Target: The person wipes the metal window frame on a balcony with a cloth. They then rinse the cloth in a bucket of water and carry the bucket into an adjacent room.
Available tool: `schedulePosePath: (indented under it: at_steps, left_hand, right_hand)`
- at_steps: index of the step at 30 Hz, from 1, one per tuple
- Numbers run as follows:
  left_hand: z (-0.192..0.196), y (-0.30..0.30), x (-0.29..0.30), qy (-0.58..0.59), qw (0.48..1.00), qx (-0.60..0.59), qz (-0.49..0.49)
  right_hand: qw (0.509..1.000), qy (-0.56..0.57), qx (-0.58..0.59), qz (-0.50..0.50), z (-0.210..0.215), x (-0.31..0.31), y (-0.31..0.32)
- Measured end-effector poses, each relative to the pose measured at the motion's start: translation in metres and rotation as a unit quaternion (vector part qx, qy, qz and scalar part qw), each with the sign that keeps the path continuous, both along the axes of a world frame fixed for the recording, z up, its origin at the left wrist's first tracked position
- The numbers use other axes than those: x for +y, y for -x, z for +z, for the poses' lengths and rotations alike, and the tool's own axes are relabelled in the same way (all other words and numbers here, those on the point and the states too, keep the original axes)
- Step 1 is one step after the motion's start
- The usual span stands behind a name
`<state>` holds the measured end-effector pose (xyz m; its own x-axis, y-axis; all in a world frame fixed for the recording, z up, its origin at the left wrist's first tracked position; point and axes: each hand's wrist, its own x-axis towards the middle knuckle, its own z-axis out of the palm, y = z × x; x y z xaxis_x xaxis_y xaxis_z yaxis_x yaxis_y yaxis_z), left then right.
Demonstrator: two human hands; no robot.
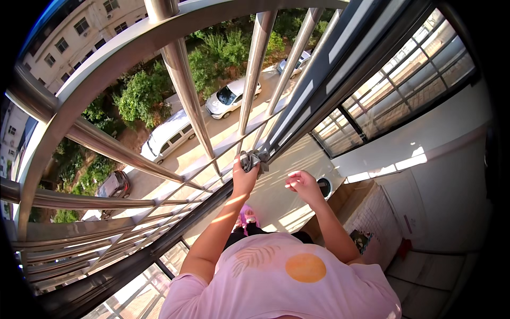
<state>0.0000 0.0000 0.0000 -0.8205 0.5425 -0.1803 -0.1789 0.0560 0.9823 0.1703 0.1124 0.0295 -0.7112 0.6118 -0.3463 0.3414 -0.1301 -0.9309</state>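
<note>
A crumpled grey cloth (253, 161) is bunched in my left hand (244, 178), whose fingers wrap round it. That hand is at the dark window frame (297, 127), close to the lower ends of the shiny metal bars (183, 90). Whether the cloth touches the frame I cannot tell. To the right of it my right hand (304, 186) is raised in the air with its fingers curled in. Nothing shows between those fingers.
Beyond the bars, a road with a white car (229, 99), a white van (169, 135) and green bushes (139, 95) lies far below. At right stand a tiled box-like unit (366, 210) and a round dark-topped object (323, 186). My pink shoes (248, 217) are on the pale floor.
</note>
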Motion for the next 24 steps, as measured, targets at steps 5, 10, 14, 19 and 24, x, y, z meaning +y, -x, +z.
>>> schedulePosePath:
  at_steps: [5,10,14,19,24]
  left_hand:
    - [-0.011,-0.011,0.028,-0.063,0.991,0.116,0.035]
    - [0.004,-0.030,0.052,-0.042,0.982,0.178,0.051]
    - [0.001,-0.034,0.052,-0.112,0.960,0.255,-0.013]
    - [0.007,-0.006,0.045,-0.117,0.952,0.268,-0.095]
    - [0.015,-0.001,0.046,-0.135,0.954,0.231,-0.138]
  right_hand:
    - [0.997,0.063,-0.010,-0.032,0.008,-0.011,-0.016]
    - [0.998,-0.023,0.041,-0.051,0.024,0.003,-0.006]
    - [0.950,-0.236,0.155,-0.133,0.055,0.018,0.017]
    - [0.900,-0.362,0.203,-0.135,0.114,0.021,0.058]
    - [0.834,-0.484,0.225,-0.142,0.110,0.024,0.076]
